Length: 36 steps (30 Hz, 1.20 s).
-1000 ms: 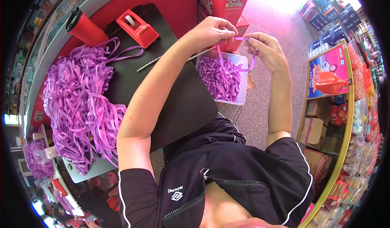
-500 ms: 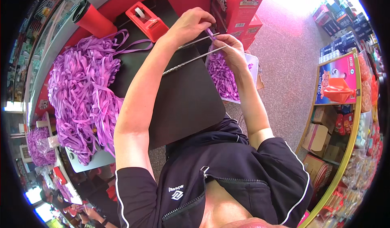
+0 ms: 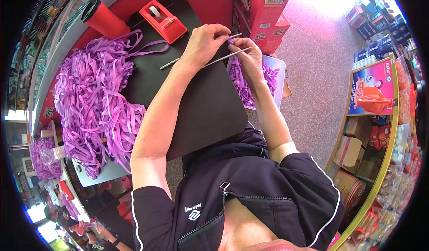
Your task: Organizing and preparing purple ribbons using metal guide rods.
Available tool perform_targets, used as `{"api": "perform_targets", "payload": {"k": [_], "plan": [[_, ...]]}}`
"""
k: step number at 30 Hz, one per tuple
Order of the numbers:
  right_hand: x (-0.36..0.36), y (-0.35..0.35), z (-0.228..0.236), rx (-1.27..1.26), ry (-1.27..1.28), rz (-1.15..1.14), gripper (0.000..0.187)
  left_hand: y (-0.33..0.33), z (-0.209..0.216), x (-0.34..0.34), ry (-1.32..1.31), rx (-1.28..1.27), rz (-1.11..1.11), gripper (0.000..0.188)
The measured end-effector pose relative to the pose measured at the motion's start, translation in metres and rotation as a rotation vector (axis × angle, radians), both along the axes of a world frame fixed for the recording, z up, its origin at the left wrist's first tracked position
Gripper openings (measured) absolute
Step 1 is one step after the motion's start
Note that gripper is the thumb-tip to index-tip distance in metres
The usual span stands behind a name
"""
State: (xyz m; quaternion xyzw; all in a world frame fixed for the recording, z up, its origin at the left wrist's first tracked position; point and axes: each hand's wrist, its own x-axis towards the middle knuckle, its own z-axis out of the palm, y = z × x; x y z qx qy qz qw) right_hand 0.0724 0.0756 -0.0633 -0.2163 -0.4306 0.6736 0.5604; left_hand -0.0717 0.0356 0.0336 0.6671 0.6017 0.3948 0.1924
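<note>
Beyond the dark table's middle, my left hand (image 3: 206, 44) is closed in a pinch at a short bit of purple ribbon (image 3: 230, 42). Facing it, my right hand (image 3: 250, 59) has its fingers curled round the ends of two slim metal rods (image 3: 169, 64), close to the ribbon. One rod runs behind my left hand and comes out on its other side, where its end looks twisted. My fingers hide part of the ribbon and how it lies on the rods. Below my right hand stands a white bin (image 3: 281, 79) holding purple ribbon pieces.
A large heap of purple ribbon (image 3: 94, 103) covers the left of the dark table (image 3: 205, 112). At the far side are a red tape dispenser (image 3: 163, 21) and a red tumbler (image 3: 105, 19). Red boxes (image 3: 263, 9) rise beyond my hands; a goods-filled shelf (image 3: 357, 148) stands right.
My left hand has come down and nearer to me, and my right hand has shifted slightly. The rods have changed position, with one now reaching out left past my left hand.
</note>
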Motion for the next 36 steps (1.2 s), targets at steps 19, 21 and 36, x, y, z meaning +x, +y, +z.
{"api": "perform_targets", "payload": {"k": [19,21,36], "plan": [[0.003,-0.005,-0.006,-0.175,0.082,0.057,0.016,0.007,-0.016,-0.008,0.126,0.009,-0.031,0.025],[0.003,-0.004,-0.003,-0.143,0.038,0.085,0.020,0.008,-0.018,-0.008,0.153,0.034,-0.023,0.024],[0.030,0.015,-0.060,0.203,-0.701,0.038,0.025,0.008,-0.022,-0.008,0.195,0.114,-0.022,0.022]]}}
